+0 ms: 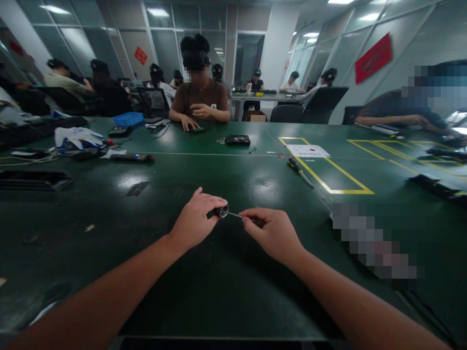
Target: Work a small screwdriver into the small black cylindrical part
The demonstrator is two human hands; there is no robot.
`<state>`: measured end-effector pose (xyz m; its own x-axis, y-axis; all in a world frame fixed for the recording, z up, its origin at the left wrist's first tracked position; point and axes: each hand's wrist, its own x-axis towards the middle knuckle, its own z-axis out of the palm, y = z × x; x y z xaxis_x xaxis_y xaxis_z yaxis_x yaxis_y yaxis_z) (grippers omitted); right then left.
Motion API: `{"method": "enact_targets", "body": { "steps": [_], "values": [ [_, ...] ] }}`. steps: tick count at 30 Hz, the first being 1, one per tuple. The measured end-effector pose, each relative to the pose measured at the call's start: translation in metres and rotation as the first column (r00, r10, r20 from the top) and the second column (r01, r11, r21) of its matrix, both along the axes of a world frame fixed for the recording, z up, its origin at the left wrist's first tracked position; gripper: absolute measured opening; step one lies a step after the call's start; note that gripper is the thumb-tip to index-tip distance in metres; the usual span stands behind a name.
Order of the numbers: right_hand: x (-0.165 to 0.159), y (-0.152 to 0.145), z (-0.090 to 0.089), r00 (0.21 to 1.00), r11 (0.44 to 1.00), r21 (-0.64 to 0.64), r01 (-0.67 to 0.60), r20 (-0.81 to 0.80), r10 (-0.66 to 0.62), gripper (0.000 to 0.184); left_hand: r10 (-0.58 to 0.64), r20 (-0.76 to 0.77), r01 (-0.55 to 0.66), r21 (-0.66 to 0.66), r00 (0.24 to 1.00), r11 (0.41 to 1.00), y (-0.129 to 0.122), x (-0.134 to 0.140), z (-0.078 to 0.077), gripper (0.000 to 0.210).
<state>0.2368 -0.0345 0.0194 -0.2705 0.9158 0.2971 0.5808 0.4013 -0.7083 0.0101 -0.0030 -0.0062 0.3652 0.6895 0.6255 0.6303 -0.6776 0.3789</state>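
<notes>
My left hand (197, 216) is closed around a small dark cylindrical part (223, 211), gripped between thumb and fingers. Its round end faces right and shows a lighter rim. From the other side, my right hand (273, 231) pinches a thin screwdriver (234, 214) with a metal shaft; most of its handle is hidden in my fingers. The shaft points left, and its tip meets the round end of the part. Whether the tip is inside or only touching, I cannot tell. Both hands are held above the dark green table (153, 301).
A yellow-and-black screwdriver (299, 172) lies ahead to the right, beside yellow tape (346, 191) and a paper sheet (306, 150). A black device (238, 140) sits further off. White gloves (78, 138) and a blue tray (127, 119) are at left. A person (200, 97) works opposite.
</notes>
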Motion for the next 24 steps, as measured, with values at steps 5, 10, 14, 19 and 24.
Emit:
{"method": "enact_targets", "body": {
  "steps": [5, 10, 14, 19, 24],
  "values": [
    [-0.0022, -0.0032, -0.0010, 0.994, 0.989, 0.145, -0.031, 0.104, 0.016, 0.021, -0.020, -0.008, 0.020, 0.012, 1.000, 1.000, 0.0008, 0.0001, -0.0020, 0.026],
    [-0.0008, -0.0027, -0.0022, 0.981, 0.958, 0.285, -0.029, 0.190, -0.027, 0.024, 0.001, 0.016, 0.000, -0.008, 1.000, 1.000, 0.0002, 0.0023, -0.0025, 0.028],
    [0.0004, -0.0015, 0.0002, 0.991, 0.978, 0.207, -0.020, 0.132, -0.008, 0.021, 0.006, 0.029, -0.005, -0.013, 1.000, 1.000, -0.0002, 0.0018, -0.0033, 0.032],
    [-0.0001, -0.0015, 0.0030, 0.997, 0.993, 0.111, -0.030, 0.074, 0.022, 0.021, 0.006, 0.029, -0.006, -0.012, 1.000, 1.000, 0.0007, 0.0000, -0.0054, 0.032],
    [0.0015, -0.0024, 0.0052, 0.999, 0.996, 0.092, -0.007, 0.055, 0.002, 0.020, 0.013, 0.041, -0.013, -0.004, 0.999, 1.000, 0.0005, 0.0002, -0.0029, 0.028]
  ]
}}
